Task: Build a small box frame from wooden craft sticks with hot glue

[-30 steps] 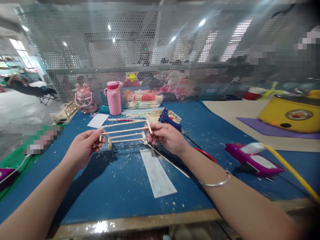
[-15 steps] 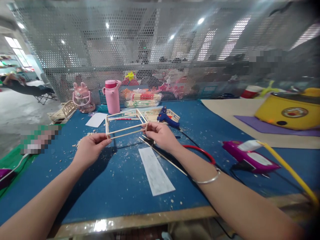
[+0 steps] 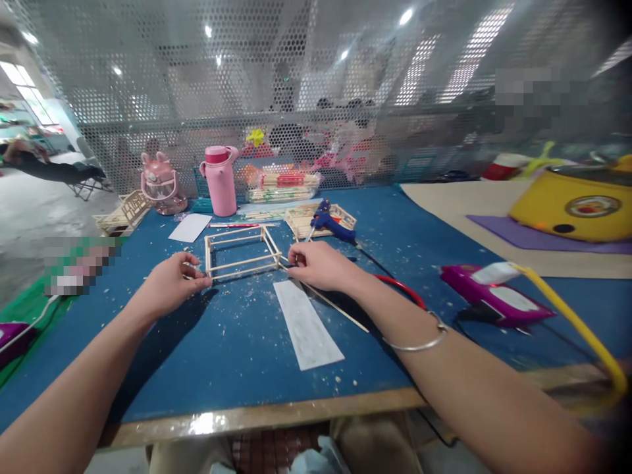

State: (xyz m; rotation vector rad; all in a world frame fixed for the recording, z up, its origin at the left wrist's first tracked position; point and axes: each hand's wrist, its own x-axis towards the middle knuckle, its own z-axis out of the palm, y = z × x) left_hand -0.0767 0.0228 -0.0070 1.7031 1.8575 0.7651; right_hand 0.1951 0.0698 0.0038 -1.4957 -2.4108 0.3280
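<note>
A box-shaped frame (image 3: 244, 263) of thin wooden sticks sits near the middle of the blue desk (image 3: 222, 355), toward its left edge. The left hand (image 3: 170, 283), loosely curled, has fingertips at its near left corner; the right hand (image 3: 320, 265) curls beside its right end. Whether either grips is unclear. The outline looks joined, its sides unfilled; a loose stick (image 3: 340, 311) slants toward the front edge.

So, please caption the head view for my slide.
Left hand and right hand at opposite ends of a stick frame at a blue table.
</note>
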